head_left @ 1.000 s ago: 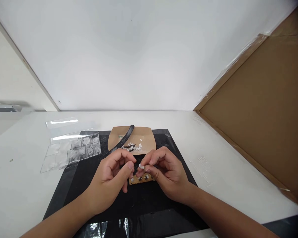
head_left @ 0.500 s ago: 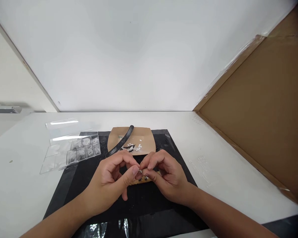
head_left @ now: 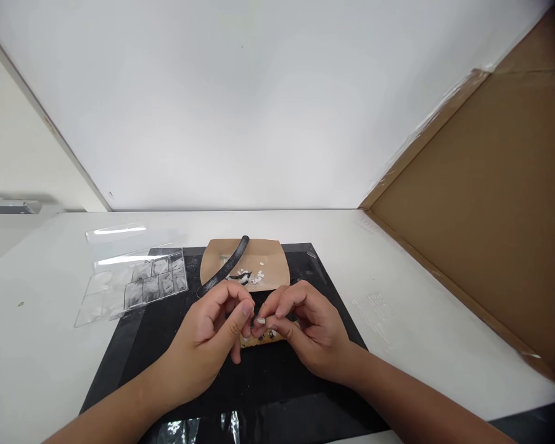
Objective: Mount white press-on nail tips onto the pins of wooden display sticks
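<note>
My right hand (head_left: pixel 312 327) is closed in a pinch on a small whitish piece, possibly a nail tip (head_left: pixel 260 320), which pokes out past the thumb and index finger. Just left of it, my left hand (head_left: pixel 215 336) has thumb and index pressed together. Whatever is between them, if anything, is too small to make out. Under the fingertips lies a yellow-orange strip (head_left: pixel 275 336) with small dark and white bits on it, mostly covered by the hands. Beyond the hands, a curved black nail file (head_left: pixel 226 266) rests across a brown paper tray (head_left: pixel 271 253).
White scraps (head_left: pixel 258 277) and dark bits lie in the tray. A clear compartment box (head_left: pixel 155 283) holding translucent nail tips overlaps the left of the black mat (head_left: pixel 277 388). Clear slivers (head_left: pixel 374 311) lie on the white table at right. A cardboard panel (head_left: pixel 481 203) walls the right side.
My left fingertips have drawn back slightly to the left, away from the right hand's fingertips. The whitish piece now shows more clearly in my right pinch.
</note>
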Demonstrator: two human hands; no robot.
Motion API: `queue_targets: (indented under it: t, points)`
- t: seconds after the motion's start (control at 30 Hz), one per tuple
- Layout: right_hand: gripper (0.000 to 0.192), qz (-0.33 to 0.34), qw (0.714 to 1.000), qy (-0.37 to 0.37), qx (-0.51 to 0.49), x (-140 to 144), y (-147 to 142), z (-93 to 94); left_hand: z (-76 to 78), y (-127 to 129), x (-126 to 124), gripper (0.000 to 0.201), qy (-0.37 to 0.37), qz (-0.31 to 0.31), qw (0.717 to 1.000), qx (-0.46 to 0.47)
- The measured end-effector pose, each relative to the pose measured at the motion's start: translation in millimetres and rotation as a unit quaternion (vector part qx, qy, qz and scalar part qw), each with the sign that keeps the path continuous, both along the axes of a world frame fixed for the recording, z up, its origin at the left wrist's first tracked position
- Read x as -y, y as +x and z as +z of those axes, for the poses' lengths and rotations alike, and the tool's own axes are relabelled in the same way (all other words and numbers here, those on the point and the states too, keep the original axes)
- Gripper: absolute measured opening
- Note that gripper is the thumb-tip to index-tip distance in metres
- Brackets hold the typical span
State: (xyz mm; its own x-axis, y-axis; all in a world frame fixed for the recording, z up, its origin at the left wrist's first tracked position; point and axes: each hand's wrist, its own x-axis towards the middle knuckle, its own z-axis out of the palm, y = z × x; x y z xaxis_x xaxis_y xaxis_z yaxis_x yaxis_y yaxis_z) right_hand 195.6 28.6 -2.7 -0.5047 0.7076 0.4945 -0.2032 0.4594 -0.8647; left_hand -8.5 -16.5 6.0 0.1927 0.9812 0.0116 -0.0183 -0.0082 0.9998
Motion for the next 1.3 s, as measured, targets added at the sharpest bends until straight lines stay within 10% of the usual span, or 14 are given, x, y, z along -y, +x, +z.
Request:
queue_targets:
  t: [0.1,0.27,0.4,1.3]
  points:
    - [0.014,0.011,0.999,-0.031,-0.008,0,0,-1.1,-2.2,-5,-5,0.023,0.094,0.069,0.985,-0.123]
    - [0.013,0.002,0.997,-0.082,0.001,-3,-1,-1.3,-6.0,-24,-20,0.005,0.384,0.146,0.846,-0.339]
    - [0.015,-0.007,0.996,-0.091,0.007,-6,-1,-0.3,-10.0,-33,-30,0.008,0.439,0.156,0.788,-0.403]
    - [0.023,-0.088,0.99,-0.107,-0.004,-12,0,9.3,-14.4,-36,-43,0.009,0.424,0.18,0.736,-0.496]
